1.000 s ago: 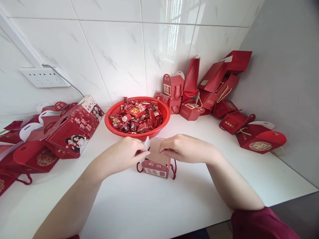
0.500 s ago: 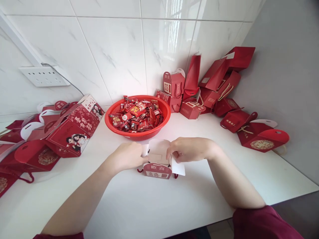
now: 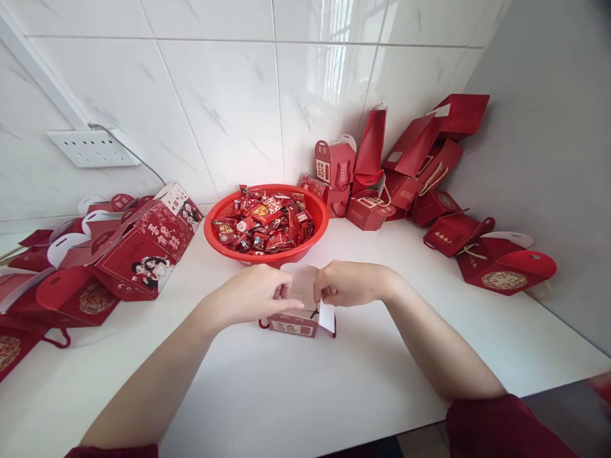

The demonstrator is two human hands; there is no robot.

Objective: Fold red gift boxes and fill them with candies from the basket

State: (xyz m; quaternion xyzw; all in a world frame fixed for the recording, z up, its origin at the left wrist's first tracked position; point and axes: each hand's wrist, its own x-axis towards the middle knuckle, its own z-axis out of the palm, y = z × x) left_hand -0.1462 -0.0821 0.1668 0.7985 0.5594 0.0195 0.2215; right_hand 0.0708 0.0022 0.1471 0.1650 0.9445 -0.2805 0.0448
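A small red gift box [image 3: 292, 327] with gold-and-white print and dark red cord handles stands on the white table, its top unfolded and its pale inside showing. My left hand [image 3: 252, 294] lies over the box's left side, one finger stretched along the front panel's upper edge and another bent above it, with a gap between them. At the right side, my right hand [image 3: 356, 283] has its fingers bent together at the box's edge, beside a white side flap [image 3: 327, 317]. The fingertips' exact contact is partly hidden.
Behind the box, a red plastic basket [image 3: 214, 245] holds many wrapped sweets [image 3: 267, 222]. Red gift boxes [image 3: 143, 248] crowd the left side; more boxes [image 3: 506, 264] stand along the right and back. A power socket [image 3: 93, 149] with a cable is on the tiled wall.
My left hand has moved right over the box; the white left flap it held is out of sight. The right hand and right flap have shifted inward, and the box slightly left.
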